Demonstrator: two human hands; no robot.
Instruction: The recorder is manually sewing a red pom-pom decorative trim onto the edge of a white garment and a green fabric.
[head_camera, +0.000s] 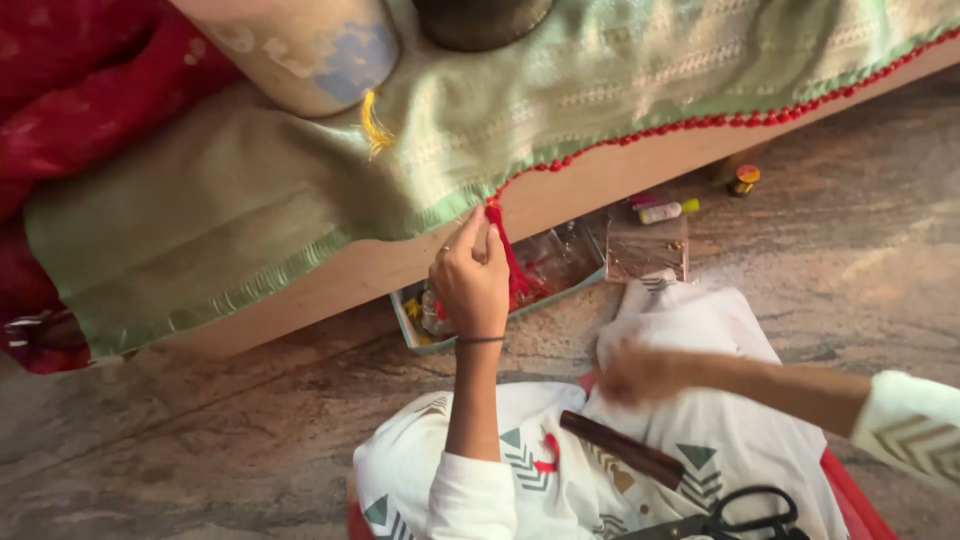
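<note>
Pinching red thread (508, 255) at the cloth (300, 190) hem, over the bench's front edge, left hand (470, 280) was mid-tassel. Right hand (640, 372) blurred at lap; fingers unreadable. Next likely needed: thread kept taut.

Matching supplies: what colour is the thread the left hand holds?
Red thread, pinched by the left hand; head view.

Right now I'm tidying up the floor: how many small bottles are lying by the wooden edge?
2: a white bottle with a yellow cap beside the clear box, and a small yellow-topped one farther right. More may hide under the cloth.
</note>
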